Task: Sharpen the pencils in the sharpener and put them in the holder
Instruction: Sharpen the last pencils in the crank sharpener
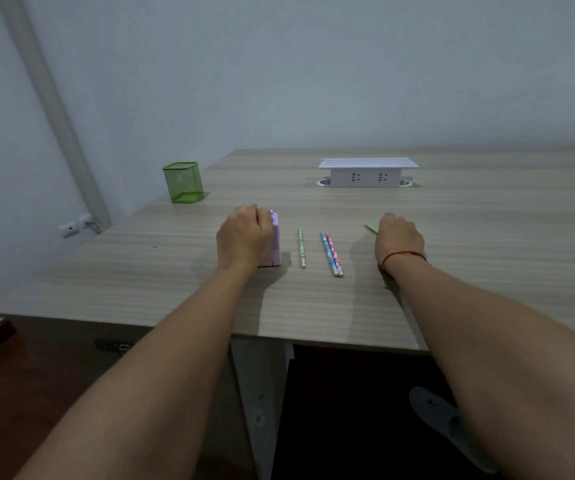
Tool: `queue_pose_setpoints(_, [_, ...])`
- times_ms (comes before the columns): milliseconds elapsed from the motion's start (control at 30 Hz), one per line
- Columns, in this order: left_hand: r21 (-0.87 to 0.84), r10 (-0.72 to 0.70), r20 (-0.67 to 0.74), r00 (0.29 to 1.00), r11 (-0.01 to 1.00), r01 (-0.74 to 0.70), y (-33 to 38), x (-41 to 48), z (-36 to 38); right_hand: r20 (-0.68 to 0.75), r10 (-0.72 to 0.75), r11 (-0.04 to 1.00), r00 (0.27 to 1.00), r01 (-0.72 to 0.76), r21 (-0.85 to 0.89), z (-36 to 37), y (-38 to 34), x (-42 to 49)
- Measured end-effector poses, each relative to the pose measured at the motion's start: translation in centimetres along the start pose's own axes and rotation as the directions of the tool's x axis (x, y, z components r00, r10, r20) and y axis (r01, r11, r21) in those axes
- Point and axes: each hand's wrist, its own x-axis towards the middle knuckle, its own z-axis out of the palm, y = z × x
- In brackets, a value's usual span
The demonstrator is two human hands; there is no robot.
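Observation:
A purple sharpener [274, 244] stands on the wooden desk [452, 258], and my left hand [244, 235] grips it from the left, covering most of it. My right hand [398, 241] holds a green pencil [371, 228] whose end sticks out to the left of my fingers. Between my hands lie a green pencil [301, 247], a blue pencil [327, 252] and a pink pencil [334, 252], all pointing away from me. The green mesh holder [182, 182] stands at the desk's far left.
A white socket box [367, 173] rises from the desk at the back centre. The wall lies just behind the desk. A slipper [452, 427] is on the floor under the desk's front edge.

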Motion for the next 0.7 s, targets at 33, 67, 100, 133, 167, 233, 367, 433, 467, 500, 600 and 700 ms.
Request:
queue_pose_setpoints(33, [0.000, 0.002, 0.000, 1.000, 1.000, -0.002, -0.1, 0.0, 0.0, 0.002, -0.009, 1.000, 1.000, 0.009, -0.012, -0.1, -0.2, -0.1])
queue_pose_setpoints(67, [-0.001, 0.003, -0.002, 1.000, 1.000, -0.003, -0.1, 0.0, 0.0, 0.017, -0.015, 1.000, 1.000, 0.016, -0.022, -0.1, -0.4, -0.1])
queue_pose_setpoints(100, [-0.002, 0.004, -0.002, 1.000, 1.000, -0.004, -0.2, 0.1, 0.0, 0.033, -0.027, 0.999, 0.999, 0.028, -0.025, -0.1, -0.6, -0.2])
queue_pose_setpoints(133, [-0.004, 0.006, -0.001, 1.000, 1.000, -0.006, -0.2, 0.1, 0.0, 0.040, -0.060, 0.998, 0.997, 0.060, -0.019, 0.0, -0.7, -0.2])
queue_pose_setpoints(167, [-0.005, 0.010, 0.005, 1.000, 1.000, -0.010, -0.2, 0.1, 0.1, 0.031, -0.116, 0.993, 0.993, 0.116, -0.003, -0.1, -0.8, -0.3])
queue_pose_setpoints(233, [-0.011, 0.012, 0.023, 1.000, 1.000, -0.011, -0.4, 0.1, -0.1, -0.013, -0.256, 0.965, 0.967, 0.256, 0.051, -0.3, -1.3, -0.4])
queue_pose_setpoints(367, [-0.029, 0.002, 0.061, 0.998, 1.000, 0.000, -0.4, 0.2, -0.5, 0.014, -0.438, 0.896, 0.899, 0.435, 0.088, -1.8, -3.3, -1.6])
queue_pose_setpoints(433, [-0.017, 0.005, 0.083, 0.997, 1.000, -0.003, -0.2, 0.1, -0.6, 0.036, -0.481, 0.873, 0.876, 0.476, 0.107, -2.4, -4.0, -2.4])
queue_pose_setpoints(467, [-0.015, 0.004, 0.091, 0.996, 1.000, -0.003, -0.1, 0.1, -0.7, 0.039, -0.496, 0.864, 0.867, 0.490, 0.116, -2.7, -4.4, -2.7])
queue_pose_setpoints(500, [-0.018, 0.002, 0.098, 0.995, 1.000, 0.000, -0.1, 0.1, -0.8, 0.037, -0.508, 0.857, 0.861, 0.501, 0.119, -2.8, -4.6, -2.9])
queue_pose_setpoints(600, [-0.040, -0.009, 0.119, 0.993, 0.999, 0.014, -0.1, 0.1, -1.0, 0.029, -0.519, 0.851, 0.854, 0.513, 0.107, -3.1, -5.2, -3.5])
queue_pose_setpoints(700, [-0.041, -0.029, 0.136, 0.990, 0.999, 0.035, 0.1, 0.1, -1.1, 0.023, -0.516, 0.854, 0.856, 0.513, 0.087, -3.2, -5.6, -4.0])
